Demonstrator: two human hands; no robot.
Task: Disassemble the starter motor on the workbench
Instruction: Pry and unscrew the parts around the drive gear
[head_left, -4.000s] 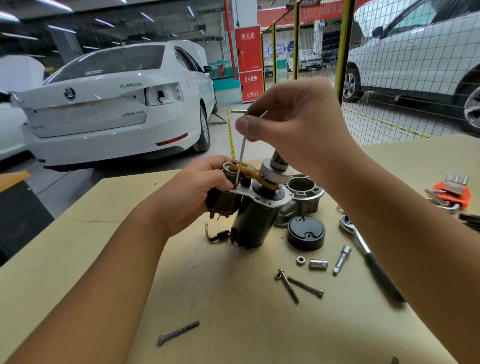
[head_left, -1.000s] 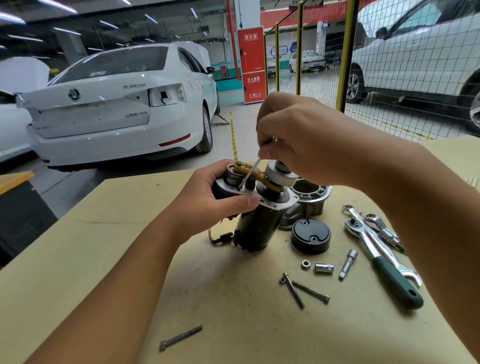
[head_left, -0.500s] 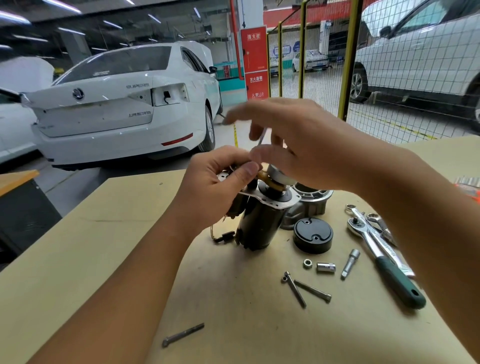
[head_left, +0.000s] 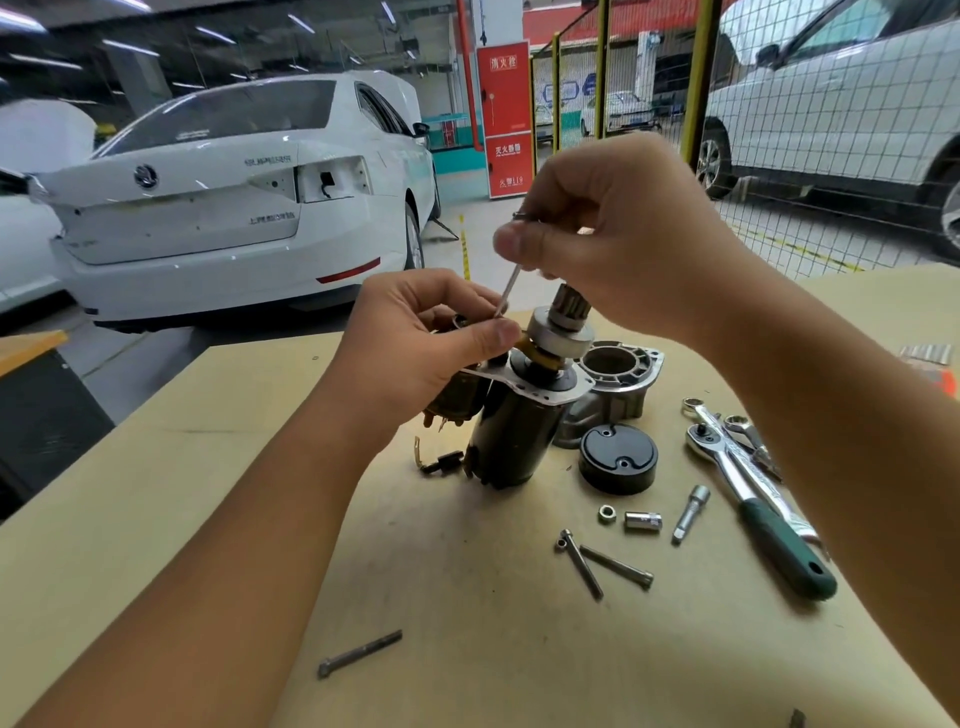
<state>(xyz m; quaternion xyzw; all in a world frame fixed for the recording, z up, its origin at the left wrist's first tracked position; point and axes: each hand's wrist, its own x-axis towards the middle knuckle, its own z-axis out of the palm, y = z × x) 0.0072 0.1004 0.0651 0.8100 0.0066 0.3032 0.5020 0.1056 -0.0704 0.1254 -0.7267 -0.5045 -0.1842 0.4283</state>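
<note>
We see the starter motor (head_left: 519, 415) standing upright mid-workbench (head_left: 156, 519), the left hand (head_left: 415, 353) curled round its solenoid side, thumb pressing on top. The right hand (head_left: 623, 244) pinches a thin hex key (head_left: 506, 291) whose tip drops toward the flange at 10 o'clock of the pinion; whether it is seated is probably hidden by the thumb. Risks: the key slips and rounds the screw, the tilted motor tips if the left hand eases off, and a freed screw rolls away. Counts: three long bolts (head_left: 615, 566), one nut (head_left: 606, 514), one socket (head_left: 642, 520), one extension bit (head_left: 691, 512), one ratchet (head_left: 763, 509) at 3 o'clock, one black cap (head_left: 618, 464), one aluminium housing (head_left: 613, 379).
</note>
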